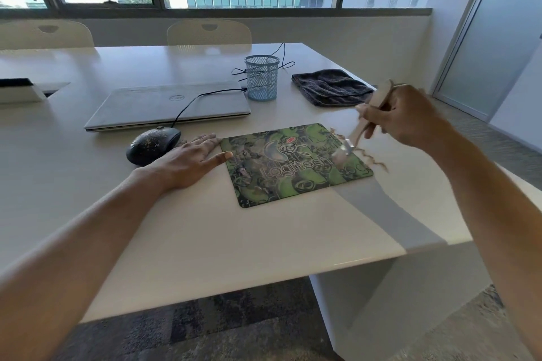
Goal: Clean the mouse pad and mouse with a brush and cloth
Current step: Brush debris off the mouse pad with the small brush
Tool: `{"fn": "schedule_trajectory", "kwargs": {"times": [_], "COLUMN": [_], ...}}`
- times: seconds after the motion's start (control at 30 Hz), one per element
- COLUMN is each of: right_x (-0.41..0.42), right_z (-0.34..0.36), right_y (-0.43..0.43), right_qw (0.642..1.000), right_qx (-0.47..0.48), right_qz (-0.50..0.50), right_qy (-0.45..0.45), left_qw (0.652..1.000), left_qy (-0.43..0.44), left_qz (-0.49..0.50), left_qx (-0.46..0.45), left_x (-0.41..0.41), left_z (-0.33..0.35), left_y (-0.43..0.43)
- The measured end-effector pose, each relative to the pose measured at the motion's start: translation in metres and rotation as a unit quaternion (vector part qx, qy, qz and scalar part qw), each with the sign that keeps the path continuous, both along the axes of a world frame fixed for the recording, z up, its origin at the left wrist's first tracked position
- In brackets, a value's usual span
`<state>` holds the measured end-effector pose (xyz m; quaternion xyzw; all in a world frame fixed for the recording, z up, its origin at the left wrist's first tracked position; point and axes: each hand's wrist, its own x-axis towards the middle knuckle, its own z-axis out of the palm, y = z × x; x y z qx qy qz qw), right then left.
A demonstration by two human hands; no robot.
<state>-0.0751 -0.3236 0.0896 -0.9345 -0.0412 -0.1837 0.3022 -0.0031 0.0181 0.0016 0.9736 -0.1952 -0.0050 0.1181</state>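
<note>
- A green patterned mouse pad (296, 164) lies flat on a pale table (205, 228), near its front edge.
- The left hand (187, 158) rests palm down on the table just left of the mouse pad, fingers straight and holding nothing, thumb tip at the pad's left edge.
- A dark corded mouse (152, 145) sits left of the mouse pad, just beyond that hand.
- The right hand (401, 117) grips the handle of a pale brush (366, 120); the blurred bristles are at the mouse pad's right part.
- Brown crumbs (372, 158) lie by the mouse pad's right edge.
- A dark folded cloth (331, 86) lies behind the mouse pad, to the right.
- A closed laptop (167, 105) and a blue mesh cup (262, 78) stand behind the mouse pad.
</note>
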Motion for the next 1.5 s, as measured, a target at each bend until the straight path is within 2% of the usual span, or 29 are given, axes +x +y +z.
{"fn": "schedule_trajectory", "kwargs": {"times": [0.13,0.23,0.4,0.57,0.67,0.77,0.93,1.03,1.3,1.5], "right_x": [-0.003,-0.001,0.004,0.005,0.001,-0.002,-0.003,-0.004,-0.005,0.005], "right_z": [-0.01,-0.022,-0.026,-0.017,-0.009,-0.004,-0.013,-0.022,-0.023,-0.024], "right_y": [0.041,0.047,0.006,-0.041,-0.043,-0.015,0.046,0.063,0.047,-0.012], "right_qw": [0.99,0.985,0.992,0.999,0.999,0.999,0.984,0.979,0.986,0.994], "right_qx": [0.08,0.099,0.082,0.009,-0.032,-0.006,0.079,0.087,0.083,0.069], "right_qz": [0.111,0.135,0.077,0.002,-0.021,0.034,0.157,0.181,0.136,0.057], "right_qy": [0.022,0.045,0.052,0.049,0.016,-0.012,0.025,0.041,0.048,0.057], "left_qw": [1.0,1.0,1.0,1.0,1.0,1.0,1.0,1.0,1.0,1.0], "left_qy": [-0.001,0.001,0.0,0.002,-0.004,-0.004,-0.001,0.001,0.004,0.003], "left_qz": [0.002,0.001,0.001,0.001,0.001,0.0,0.004,0.004,0.002,0.002], "left_qx": [0.003,0.004,0.004,0.005,-0.001,-0.002,0.001,0.001,0.001,0.0], "left_x": [0.0,0.0,0.0,-0.001,-0.003,-0.004,-0.004,-0.005,-0.006,-0.004], "left_z": [0.0,0.0,0.0,0.001,0.001,0.002,0.003,0.003,0.004,0.003], "left_y": [0.0,0.0,0.0,-0.001,-0.002,-0.004,-0.003,-0.003,-0.003,-0.004]}}
